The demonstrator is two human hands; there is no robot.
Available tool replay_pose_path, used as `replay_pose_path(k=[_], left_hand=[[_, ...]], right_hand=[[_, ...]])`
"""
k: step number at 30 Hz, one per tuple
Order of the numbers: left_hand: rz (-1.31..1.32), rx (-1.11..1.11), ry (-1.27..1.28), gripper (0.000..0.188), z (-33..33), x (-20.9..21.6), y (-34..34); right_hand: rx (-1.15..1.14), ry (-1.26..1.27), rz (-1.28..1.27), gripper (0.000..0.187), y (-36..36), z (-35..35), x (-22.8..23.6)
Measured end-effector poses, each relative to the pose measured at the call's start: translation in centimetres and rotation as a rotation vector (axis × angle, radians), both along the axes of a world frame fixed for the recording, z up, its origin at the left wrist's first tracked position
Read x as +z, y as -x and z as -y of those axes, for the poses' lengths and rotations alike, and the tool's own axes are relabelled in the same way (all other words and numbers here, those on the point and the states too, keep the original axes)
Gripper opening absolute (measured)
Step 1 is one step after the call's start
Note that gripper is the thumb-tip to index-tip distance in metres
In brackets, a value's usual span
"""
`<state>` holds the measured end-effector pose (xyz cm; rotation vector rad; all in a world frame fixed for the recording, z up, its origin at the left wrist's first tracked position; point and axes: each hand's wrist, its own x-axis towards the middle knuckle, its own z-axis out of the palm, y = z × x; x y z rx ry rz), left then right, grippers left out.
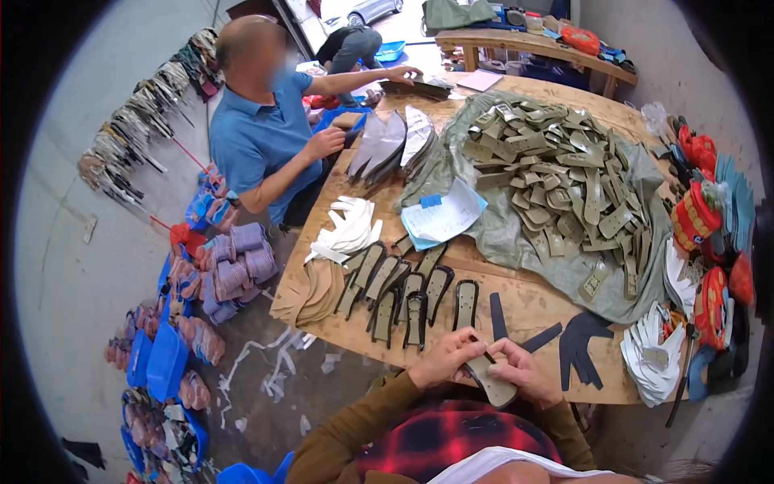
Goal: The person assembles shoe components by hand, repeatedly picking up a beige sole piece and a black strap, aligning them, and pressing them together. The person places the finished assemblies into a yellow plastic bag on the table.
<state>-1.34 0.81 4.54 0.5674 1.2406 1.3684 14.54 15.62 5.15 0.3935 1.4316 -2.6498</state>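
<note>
Near the table's front edge, my left hand [442,360] and my right hand [526,373] are both closed on an olive insole piece [490,382]. The piece is long and narrow with a rounded lower end, and a dark strip shows along its edge between my fingers. Just beyond, several similar olive pieces with black edging [414,319] lie in rows, one of them [466,304] apart at the right. Loose black strips [499,316] lie close to my right hand, with a fanned stack of black strips [582,347] farther right.
A large heap of olive pieces [564,173] lies on a green sheet [496,234]. White cut pieces [345,230], tan pieces [320,290] and paper [445,214] are on the wooden table [516,278]. A co-worker in a blue shirt [262,133] stands at the left side. Blue bins [167,363] line the floor.
</note>
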Motion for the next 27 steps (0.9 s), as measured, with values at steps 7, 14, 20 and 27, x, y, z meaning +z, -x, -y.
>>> replay_pose_path(k=[7,14,20,27], left_hand=[[-0.030,0.206,0.021,0.014,0.1,1.2,-1.0],[-0.114,0.425,-0.019,0.014,-0.9,1.3,-2.7],[-0.394,-0.377,0.102,0.035,1.6,3.1,2.1],[-0.006,-0.497,0.083,0.031,1.5,4.8,-0.6]], right_hand=[[-0.212,0.067,-0.031,0.032,0.2,1.6,0.7],[-0.266,-0.320,-0.031,0.019,0.0,-0.1,-0.5],[0.202,-0.384,-0.005,0.015,1.0,-2.3,3.5],[0.149,-0.134,0.020,0.018,0.9,-0.7,2.1]])
